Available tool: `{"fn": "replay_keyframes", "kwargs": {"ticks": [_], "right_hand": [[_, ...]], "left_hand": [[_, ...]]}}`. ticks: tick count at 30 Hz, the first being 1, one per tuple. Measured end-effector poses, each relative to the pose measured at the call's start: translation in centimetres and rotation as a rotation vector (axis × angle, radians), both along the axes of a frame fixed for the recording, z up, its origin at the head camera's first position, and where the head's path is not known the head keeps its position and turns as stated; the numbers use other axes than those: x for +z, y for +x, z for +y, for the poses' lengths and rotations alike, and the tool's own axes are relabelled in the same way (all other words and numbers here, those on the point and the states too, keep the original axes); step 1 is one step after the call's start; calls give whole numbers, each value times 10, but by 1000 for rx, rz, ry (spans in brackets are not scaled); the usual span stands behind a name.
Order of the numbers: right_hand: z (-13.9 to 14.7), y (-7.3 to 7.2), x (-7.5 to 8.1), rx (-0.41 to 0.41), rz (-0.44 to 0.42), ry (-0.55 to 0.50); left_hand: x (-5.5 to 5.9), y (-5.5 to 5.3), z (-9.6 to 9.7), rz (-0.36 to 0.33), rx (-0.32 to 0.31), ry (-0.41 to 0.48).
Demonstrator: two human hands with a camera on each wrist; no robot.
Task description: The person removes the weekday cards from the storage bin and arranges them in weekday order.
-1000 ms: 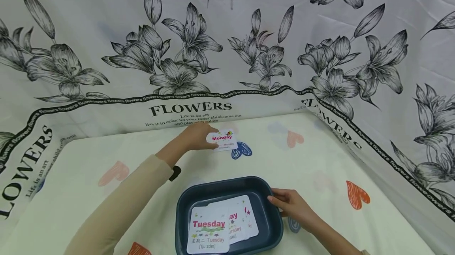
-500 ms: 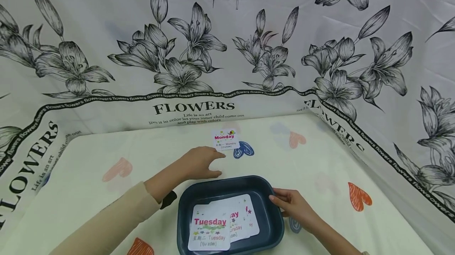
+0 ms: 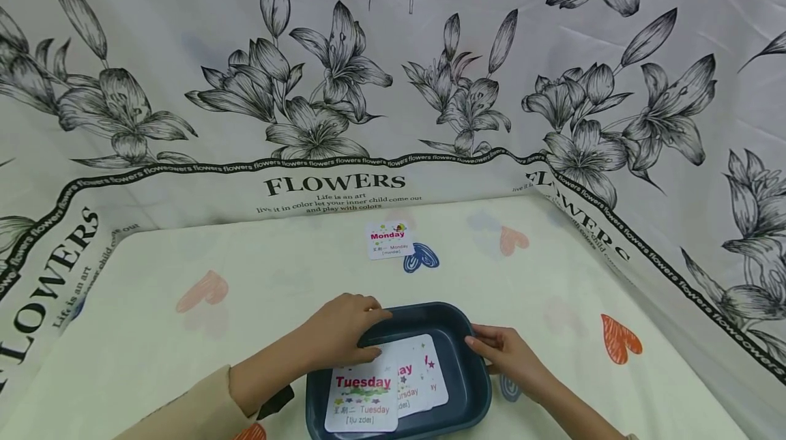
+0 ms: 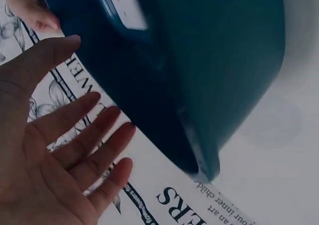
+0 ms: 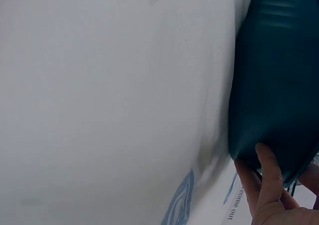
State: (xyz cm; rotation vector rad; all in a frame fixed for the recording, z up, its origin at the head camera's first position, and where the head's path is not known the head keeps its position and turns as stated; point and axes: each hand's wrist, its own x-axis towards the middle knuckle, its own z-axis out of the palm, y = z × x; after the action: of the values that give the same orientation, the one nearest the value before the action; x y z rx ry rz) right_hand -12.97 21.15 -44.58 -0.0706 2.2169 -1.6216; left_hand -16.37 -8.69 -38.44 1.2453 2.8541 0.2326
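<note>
A dark blue tray (image 3: pixel 473 385) holds several white word cards, with the Tuesday card (image 3: pixel 364 406) on top at the left. Partly covered by it, another card (image 3: pixel 424 375) shows only the end of its printed word. My left hand (image 3: pixel 340 331) hovers over the tray's far left corner, thumb close above the Tuesday card. In the left wrist view, that left hand (image 4: pixel 75 150) has spread fingers and an empty palm. My right hand (image 3: pixel 510 358) grips the tray's right end, its thumb (image 5: pixel 269 170) on the outer wall. Beyond the tray, a Monday card (image 3: pixel 389 241) lies face up.
A cream cloth (image 3: pixel 276 283) printed with hearts covers the table. Behind and at both sides hangs a white curtain (image 3: pixel 430 184) with black lily drawings and lettering, its lower edge meeting the table.
My left hand has let go of the Monday card, leaving it on the cloth, and come back toward me over the tray. The right hand keeps its place.
</note>
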Motion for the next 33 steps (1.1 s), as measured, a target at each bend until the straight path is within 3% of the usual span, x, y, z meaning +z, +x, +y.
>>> {"fn": "replay_keyframes", "kwargs": {"ticks": [5,17,23,27,33], "right_hand": [[1,1,1,1,3,-3],[1,1,2,-17,-5,11],[2,2,1,-18,-7,-1],[2,2,1,-15,-13,-22],[1,3,1,-17,-13,-16]], "left_hand": [[-7,16,0,23,10,-62],[-24,38,5,-112,24,-136],[-33,42,9,-165,49,-143],[-41,45,10,-149,41,-153],[-47,49,10,-70,37,-172]]}}
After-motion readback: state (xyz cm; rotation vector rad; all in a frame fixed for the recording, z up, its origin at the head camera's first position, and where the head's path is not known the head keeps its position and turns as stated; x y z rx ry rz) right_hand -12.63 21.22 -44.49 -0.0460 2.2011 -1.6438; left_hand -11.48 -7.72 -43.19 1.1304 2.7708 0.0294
